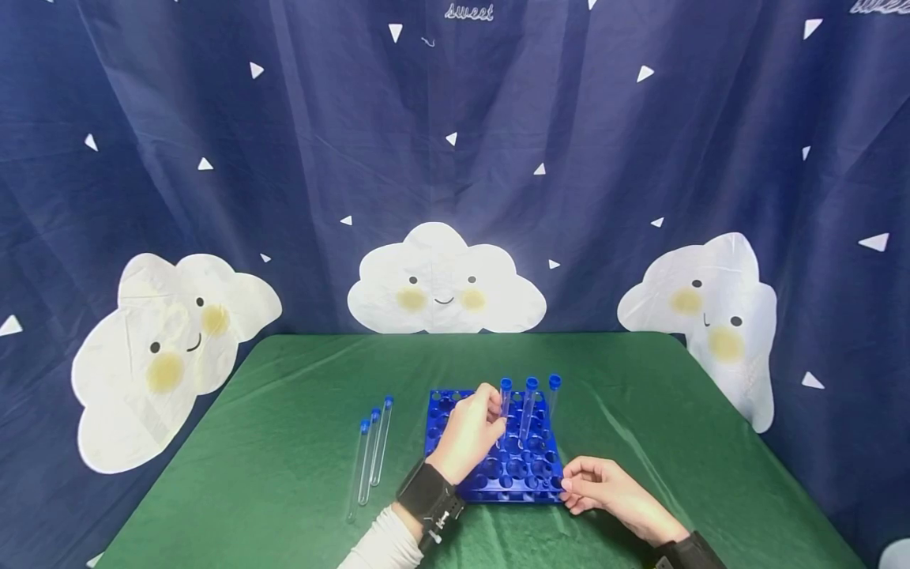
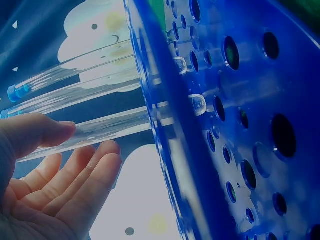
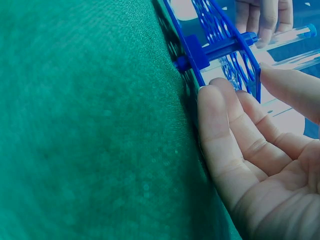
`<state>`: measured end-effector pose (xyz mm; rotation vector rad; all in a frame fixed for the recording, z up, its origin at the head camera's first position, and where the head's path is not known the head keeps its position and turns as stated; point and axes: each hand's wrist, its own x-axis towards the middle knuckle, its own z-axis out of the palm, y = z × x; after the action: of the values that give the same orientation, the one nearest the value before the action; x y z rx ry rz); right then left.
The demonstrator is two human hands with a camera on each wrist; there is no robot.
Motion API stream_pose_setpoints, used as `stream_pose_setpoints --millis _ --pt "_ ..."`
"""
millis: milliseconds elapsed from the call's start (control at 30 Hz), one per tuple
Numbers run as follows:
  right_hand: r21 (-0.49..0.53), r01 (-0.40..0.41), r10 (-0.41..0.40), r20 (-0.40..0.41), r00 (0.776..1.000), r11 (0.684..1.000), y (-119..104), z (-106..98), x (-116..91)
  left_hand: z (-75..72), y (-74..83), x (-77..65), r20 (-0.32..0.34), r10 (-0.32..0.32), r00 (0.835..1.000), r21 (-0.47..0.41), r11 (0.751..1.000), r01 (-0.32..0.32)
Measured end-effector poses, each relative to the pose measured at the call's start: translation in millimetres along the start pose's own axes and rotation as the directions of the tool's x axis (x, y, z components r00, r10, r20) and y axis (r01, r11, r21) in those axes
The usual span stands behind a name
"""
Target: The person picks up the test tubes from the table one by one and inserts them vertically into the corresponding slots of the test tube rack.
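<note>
A blue test tube rack (image 1: 512,491) with round holes stands on the green table. My left hand (image 1: 465,431) reaches over it and pinches a clear, blue-capped test tube (image 2: 115,124) between thumb and fingers. The tube's rounded bottom shows below the rack's top plate in the left wrist view. Two more capped tubes, a middle one (image 1: 528,411) and a right one (image 1: 554,393), stand in the rack beside it. At the rack's near right corner, my right hand (image 1: 614,494) grips the edge, its thumb (image 3: 290,90) at the top plate and fingertips by the lower plate.
Left of the rack, three capped test tubes lie side by side on the table, one of them the rightmost tube (image 1: 381,442). Green cloth (image 1: 249,474) covers the table. Behind it hangs a dark blue curtain (image 1: 498,103) with white clouds and triangles.
</note>
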<state>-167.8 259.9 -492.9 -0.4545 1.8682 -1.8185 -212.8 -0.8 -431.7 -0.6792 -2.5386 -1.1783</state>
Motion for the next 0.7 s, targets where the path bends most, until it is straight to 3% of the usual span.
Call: stream_pose_setpoints --millis 400,700 --pt "-0.004 0.002 -0.002 -0.004 1.0 1.0 -1 1 -1 -5.4 -7.6 -1.4 -0.019 -0.026 0.999 0.01 1.0 0.026" --pt "0.005 0.004 -0.004 0.001 1.0 1.0 -1 1 0 -21.6 -23.3 -8.6 -0.1 -0.039 0.994 0.085 0.995 0.048"
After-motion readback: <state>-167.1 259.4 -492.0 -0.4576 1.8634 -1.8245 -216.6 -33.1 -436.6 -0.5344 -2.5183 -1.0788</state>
